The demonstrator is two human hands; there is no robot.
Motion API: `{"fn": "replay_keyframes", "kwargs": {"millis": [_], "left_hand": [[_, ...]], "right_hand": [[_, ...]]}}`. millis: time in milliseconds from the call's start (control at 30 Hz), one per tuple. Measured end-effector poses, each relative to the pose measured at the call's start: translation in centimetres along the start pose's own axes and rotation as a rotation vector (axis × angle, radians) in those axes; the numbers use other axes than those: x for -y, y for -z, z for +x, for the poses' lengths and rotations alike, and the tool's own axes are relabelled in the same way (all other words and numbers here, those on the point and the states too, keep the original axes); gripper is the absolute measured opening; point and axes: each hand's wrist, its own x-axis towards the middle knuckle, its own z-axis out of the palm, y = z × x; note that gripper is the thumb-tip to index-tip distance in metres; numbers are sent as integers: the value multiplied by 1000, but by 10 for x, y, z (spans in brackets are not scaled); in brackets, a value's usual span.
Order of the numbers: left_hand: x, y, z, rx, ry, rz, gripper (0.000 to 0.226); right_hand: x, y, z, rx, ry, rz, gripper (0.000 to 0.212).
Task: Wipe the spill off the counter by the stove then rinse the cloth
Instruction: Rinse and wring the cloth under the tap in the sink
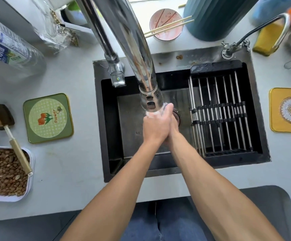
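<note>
Over the sink (106,129), the left hand (156,125) lies flat against the right hand (173,126) under the faucet (150,100). Left fingers are straight; the right fingers are hidden, so their state cannot be told.

From my remote view, both forearms are bare, no sleeves, watch or rings showing; below the dark rectangular sink (256,108) edge, I see blue denim trousers (146,226).

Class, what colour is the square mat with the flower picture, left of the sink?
The square flower mat is green with a gold rim, seen in the head view.
</note>
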Motion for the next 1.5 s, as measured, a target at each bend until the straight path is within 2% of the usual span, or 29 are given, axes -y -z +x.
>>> {"fn": "replay_keyframes", "kwargs": {"millis": [33,100,167,233,367,467,533,633,700,800,900,967,1067,1167,1233,1267,1333,1367,1433,1500], "left_hand": [[2,-2,2,-45,-21,63,43],[6,6,13,-141,46,111,50],[11,22,23,-202,146,86,67],[12,28,24,-192,148,24,73],[0,6,5,-109,55,-28,51],[-1,6,7,-152,17,-12,50],[12,16,20,-148,49,71,46],[31,29,32,-125,141,120,34],[30,27,26,-138,112,103,36],[8,12,8,-114,35,-22,47],[3,11,11,-121,50,-9,57],[19,23,25,-153,93,55,39],[41,35,32,-164,158,133,46],[36,25,20,-180,181,-3,46],[21,14,11,-154,122,-107,45],[13,10,9,-126,83,-121,46],[1,9,7,-59,33,-29,59],[0,12,10,-39,38,38,65],[11,26,21,-60,45,99,54],[27,42,30,-110,84,152,47]], "right_hand": [[-3,-3,-2,37,-50,109,34],[-6,-3,-9,34,-110,156,38],[-5,0,-14,-24,-18,34,44],[0,2,-9,-6,78,10,47],[16,-1,-1,-72,85,-63,37],[11,-4,-3,18,9,-160,28],[7,-6,-7,36,-38,-145,33],[7,-6,-3,48,86,-134,43],[11,-7,0,9,147,-119,43],[8,-6,4,-75,110,-145,43],[-5,-8,-3,44,37,-164,29],[-7,-9,-8,34,-3,-157,36],[-1,-5,-7,85,88,-93,46],[7,0,-2,0,192,-62,49],[2,0,4,-59,156,-105,53],[-3,0,5,-64,128,-166,47],[-17,-1,1,15,42,-157,33],[-21,-2,-3,47,9,-132,35],[-24,-1,-9,81,-3,-174,49],[-23,7,-8,115,77,-218,51]]}}
